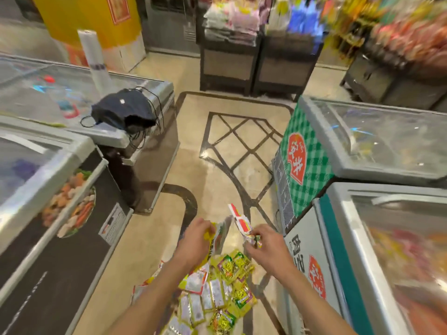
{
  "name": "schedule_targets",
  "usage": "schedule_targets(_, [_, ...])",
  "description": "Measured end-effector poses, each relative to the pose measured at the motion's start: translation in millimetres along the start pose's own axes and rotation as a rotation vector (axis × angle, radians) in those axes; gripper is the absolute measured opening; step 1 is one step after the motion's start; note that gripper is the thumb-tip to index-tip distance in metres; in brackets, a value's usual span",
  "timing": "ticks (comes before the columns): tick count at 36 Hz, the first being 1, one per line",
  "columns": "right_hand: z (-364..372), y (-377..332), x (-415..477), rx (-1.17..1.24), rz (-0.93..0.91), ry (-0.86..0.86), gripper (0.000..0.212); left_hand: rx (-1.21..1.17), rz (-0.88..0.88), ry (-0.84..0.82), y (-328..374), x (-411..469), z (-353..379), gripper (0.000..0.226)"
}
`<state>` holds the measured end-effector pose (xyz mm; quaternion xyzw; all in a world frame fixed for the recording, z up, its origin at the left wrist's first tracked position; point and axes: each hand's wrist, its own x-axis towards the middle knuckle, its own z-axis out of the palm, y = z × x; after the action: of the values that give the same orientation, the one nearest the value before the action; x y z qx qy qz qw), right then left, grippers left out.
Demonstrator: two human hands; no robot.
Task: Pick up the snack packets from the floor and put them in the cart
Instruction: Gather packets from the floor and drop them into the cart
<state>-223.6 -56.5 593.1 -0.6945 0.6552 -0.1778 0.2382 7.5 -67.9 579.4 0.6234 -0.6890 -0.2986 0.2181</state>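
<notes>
Over the pile (217, 291): left hand (198, 235) grips yellow packet (217, 240); right hand (264, 247) pinches red-white packet (239, 220).
Handling: probably light, limp, slick; pinch edges.

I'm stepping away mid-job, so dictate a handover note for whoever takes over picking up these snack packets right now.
Left hand: grips a yellow packet.
Right hand: pinches a red-and-white packet and some small ones.
Pile of packets: below both hands, beside the right freezer.
Done: cannot tell; no cart plainly shows, so the pile may be on the floor or in it.
Left: put the held packets in the cart, then any still on the floor.
</notes>
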Motion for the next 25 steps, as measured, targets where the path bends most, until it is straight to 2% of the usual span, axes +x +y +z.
schedule_targets(5, [-26,-36,-19,0.017,-0.060,0.075,0.017,0.008,-0.007,0.037,19,-37,-41,0.034])
schedule_targets(11, [-45,-66,-30,-0.021,-0.199,0.007,0.023,0.078,-0.082,0.053,23,-83,-74,0.036])
schedule_targets(18, [-45,-106,-50,-0.020,-0.361,-0.064,0.024,0.072,-0.235,0.194,31,-152,-109,0.043])
schedule_targets(25, [-16,-144,-94,-0.013,-0.508,-0.153,0.022,0.067,-0.421,0.373,23,-250,-125,0.044])
